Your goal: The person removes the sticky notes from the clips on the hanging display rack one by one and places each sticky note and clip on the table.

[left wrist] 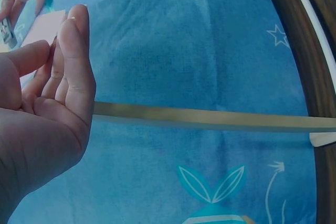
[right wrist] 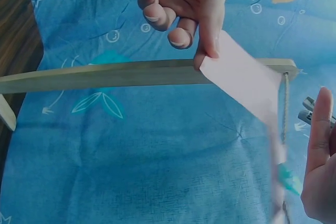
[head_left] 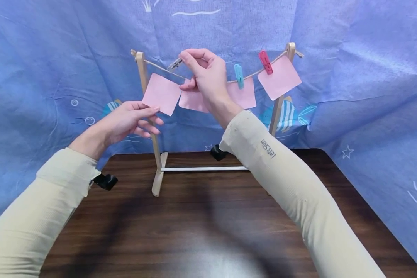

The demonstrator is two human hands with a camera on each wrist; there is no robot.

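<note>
My left hand point(head_left: 126, 120) pinches a square of pink paper point(head_left: 162, 94) by its lower left corner, between thumb and forefinger. The paper is tilted, close below the left part of the rope point(head_left: 153, 64). My right hand point(head_left: 211, 75) holds a grey clothespin point(head_left: 175, 63) between thumb and fingertips, right by the rope and above the paper. In the right wrist view the clothespin point(right wrist: 308, 109) shows its prongs near the rope. Behind the right hand hang pink papers point(head_left: 194, 101), partly hidden by it. A blue clothespin point(head_left: 239, 76) and a red clothespin point(head_left: 265, 62) clip papers farther right.
The rope runs between two wooden posts point(head_left: 141, 71) of a stand, joined low down by a white rod point(head_left: 205, 169). The stand is on a dark wooden table point(head_left: 180, 216). A blue patterned cloth point(head_left: 351, 77) hangs behind. Wrist-worn black cameras point(head_left: 105, 181) stick out under both sleeves.
</note>
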